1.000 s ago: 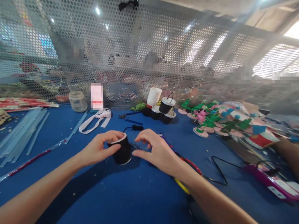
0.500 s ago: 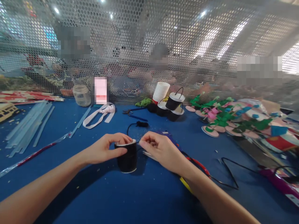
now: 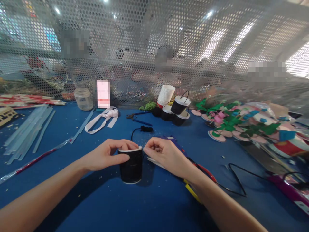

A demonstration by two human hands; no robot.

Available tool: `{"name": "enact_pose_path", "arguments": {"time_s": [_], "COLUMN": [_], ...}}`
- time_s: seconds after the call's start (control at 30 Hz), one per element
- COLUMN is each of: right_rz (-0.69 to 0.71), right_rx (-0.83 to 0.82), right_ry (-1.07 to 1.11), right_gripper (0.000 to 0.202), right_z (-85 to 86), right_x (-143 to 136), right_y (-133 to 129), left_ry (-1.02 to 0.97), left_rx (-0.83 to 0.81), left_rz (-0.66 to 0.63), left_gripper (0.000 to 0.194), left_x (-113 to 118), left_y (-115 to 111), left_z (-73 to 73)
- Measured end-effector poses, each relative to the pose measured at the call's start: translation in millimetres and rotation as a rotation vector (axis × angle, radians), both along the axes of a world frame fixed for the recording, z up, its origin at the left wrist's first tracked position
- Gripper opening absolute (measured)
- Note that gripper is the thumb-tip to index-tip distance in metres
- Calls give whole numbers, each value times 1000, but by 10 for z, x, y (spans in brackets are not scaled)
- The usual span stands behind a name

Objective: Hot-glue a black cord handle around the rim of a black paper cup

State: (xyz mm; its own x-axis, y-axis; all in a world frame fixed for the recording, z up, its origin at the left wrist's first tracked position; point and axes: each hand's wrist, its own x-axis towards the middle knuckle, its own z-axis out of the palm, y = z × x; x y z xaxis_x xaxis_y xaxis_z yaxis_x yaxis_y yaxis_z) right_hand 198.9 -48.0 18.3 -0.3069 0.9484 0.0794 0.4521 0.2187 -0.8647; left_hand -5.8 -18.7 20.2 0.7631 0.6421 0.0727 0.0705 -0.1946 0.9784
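Observation:
A black-wrapped cup (image 3: 131,167) with a white rim stands upright on the blue table, in front of me. My left hand (image 3: 112,154) grips it from the left, the thumb outside and the other fingers over and inside the rim. Beside the rim's right side, my right hand (image 3: 161,151) is closed in a pinch; what its fingertips hold is too small to make out. Behind the cup lies a bundle of black cord (image 3: 146,129), one end curving down toward the cup.
Pliers (image 3: 140,119), stacked white cups (image 3: 166,96) and black cups with handles (image 3: 180,104) are at the back. Clear glue sticks (image 3: 29,132) lie left, paper flowers (image 3: 229,122) right. A black cable (image 3: 238,177) crosses the right side. Perforated metal screen (image 3: 135,38) behind.
The cup's base has moved slightly toward me and the cup stands straighter. The dark strand between the cup's rim and my right fingertips no longer shows clearly.

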Motion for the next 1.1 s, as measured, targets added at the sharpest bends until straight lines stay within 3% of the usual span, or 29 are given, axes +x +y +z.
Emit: {"name": "enact_pose_path", "arguments": {"time_s": [0.47,0.57,0.73,0.87,1.1], "right_rz": [129,136,122,118,60], "right_rx": [-86,-62,29,95,153], "right_ry": [48,8,-111,-144,-130], "right_gripper": [14,12,13,15,14], "right_z": [16,42,47,0,-36], "right_x": [30,34,7,-41,-128], "right_y": [0,-6,-10,-2,-24], "left_ry": [-70,-15,179,247,204], "left_rx": [-144,-60,235,384,487], "left_rz": [-87,-69,-1,56,228], "left_gripper": [17,19,8,22,9], "left_x": [-19,-38,-73,-19,174], "left_y": [57,111,149,79,-31], "left_z": [-16,-77,-181,-146,-130]}}
